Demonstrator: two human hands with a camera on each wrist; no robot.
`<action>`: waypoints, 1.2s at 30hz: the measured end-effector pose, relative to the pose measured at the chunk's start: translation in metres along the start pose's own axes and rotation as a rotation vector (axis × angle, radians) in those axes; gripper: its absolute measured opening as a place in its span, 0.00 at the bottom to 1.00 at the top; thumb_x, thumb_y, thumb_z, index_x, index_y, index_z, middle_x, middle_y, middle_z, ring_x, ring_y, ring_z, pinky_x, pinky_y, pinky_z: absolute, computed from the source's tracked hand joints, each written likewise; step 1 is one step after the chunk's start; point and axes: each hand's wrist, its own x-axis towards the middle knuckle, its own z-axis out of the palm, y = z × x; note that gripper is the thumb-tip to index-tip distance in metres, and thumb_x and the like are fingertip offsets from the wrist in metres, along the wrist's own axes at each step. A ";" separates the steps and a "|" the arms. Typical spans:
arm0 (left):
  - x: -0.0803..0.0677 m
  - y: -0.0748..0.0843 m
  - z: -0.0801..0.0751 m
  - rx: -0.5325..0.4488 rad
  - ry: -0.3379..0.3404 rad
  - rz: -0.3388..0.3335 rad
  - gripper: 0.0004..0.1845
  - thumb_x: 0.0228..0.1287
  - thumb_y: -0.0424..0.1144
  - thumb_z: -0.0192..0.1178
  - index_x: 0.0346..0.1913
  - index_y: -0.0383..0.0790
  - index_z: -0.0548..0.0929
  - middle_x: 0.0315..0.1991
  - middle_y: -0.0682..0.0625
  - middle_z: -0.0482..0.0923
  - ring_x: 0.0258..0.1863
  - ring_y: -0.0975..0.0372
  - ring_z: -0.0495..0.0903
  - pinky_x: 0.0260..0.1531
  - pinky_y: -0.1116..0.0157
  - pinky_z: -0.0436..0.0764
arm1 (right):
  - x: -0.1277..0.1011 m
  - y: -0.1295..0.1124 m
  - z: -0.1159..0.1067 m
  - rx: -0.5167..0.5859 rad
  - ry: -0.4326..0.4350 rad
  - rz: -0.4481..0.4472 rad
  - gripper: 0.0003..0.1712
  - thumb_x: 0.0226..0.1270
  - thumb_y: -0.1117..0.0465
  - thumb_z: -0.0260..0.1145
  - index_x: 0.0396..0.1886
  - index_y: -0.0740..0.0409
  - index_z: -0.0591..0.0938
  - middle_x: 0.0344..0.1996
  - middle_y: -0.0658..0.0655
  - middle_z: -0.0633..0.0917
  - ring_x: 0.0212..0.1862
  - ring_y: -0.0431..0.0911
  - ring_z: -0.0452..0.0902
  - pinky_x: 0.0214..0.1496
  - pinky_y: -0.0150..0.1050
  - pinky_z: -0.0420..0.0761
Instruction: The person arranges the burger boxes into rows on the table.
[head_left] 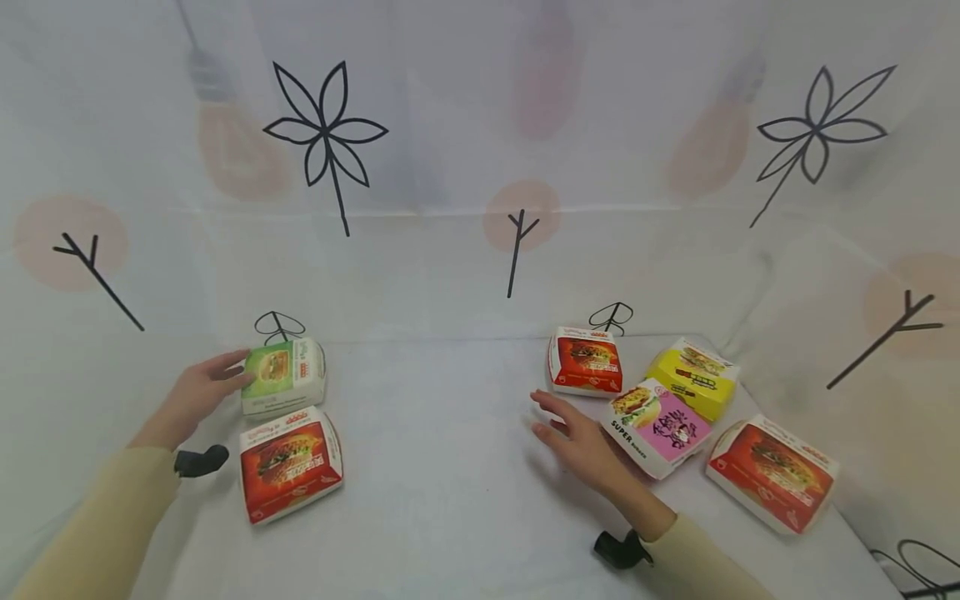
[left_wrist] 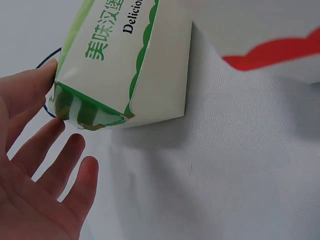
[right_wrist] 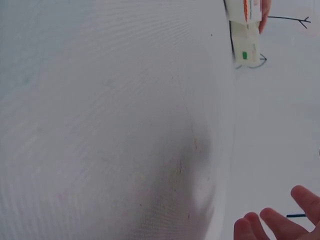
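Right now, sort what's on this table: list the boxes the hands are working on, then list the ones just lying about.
In hand:
left hand, open fingers touching the green burger box
right hand, open, beside the pink Super Burger box, contact unclear

Lying about:
red burger box near the left hand
red burger box at the back
yellow burger box
red burger box at far right

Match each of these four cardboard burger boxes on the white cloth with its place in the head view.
Things:
1. green cardboard burger box
2. yellow cardboard burger box
3. pink cardboard burger box
4. red cardboard burger box in the left pair

Places:
A. behind the pink box
B. beside the right hand
C. nearer the camera than the green box
D. at the left hand's fingertips

Pairs: 1-D, 2-A, 3-B, 4-C
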 end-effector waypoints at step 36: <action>0.034 0.065 0.022 0.245 -0.204 0.109 0.41 0.68 0.53 0.61 0.76 0.36 0.60 0.72 0.27 0.56 0.68 0.31 0.58 0.60 0.30 0.58 | 0.019 -0.011 0.018 0.011 -0.033 -0.003 0.31 0.74 0.57 0.63 0.74 0.53 0.69 0.73 0.54 0.68 0.72 0.54 0.63 0.69 0.54 0.67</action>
